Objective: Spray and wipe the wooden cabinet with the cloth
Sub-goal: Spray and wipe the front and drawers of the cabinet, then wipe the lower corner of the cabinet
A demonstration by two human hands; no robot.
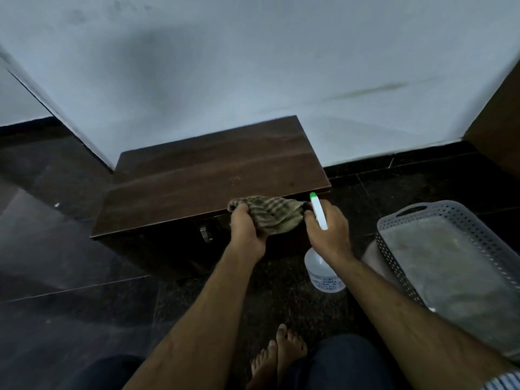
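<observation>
A low dark wooden cabinet (208,175) stands against the white wall, with a metal handle on its shadowed front. A striped olive cloth (270,215) hangs stretched over the cabinet's front edge. My left hand (246,232) grips the cloth's left end. My right hand (327,232) is closed around the neck of a clear spray bottle (323,274) with a white head and green nozzle tip pointing up, and its fingertips pinch the cloth's right end.
A grey perforated plastic basket (394,243) with a folded cloth inside sits at the right. Dark polished floor tiles (70,291) surround the cabinet. My bare feet (278,358) rest below. A brown wooden panel (501,128) stands at far right.
</observation>
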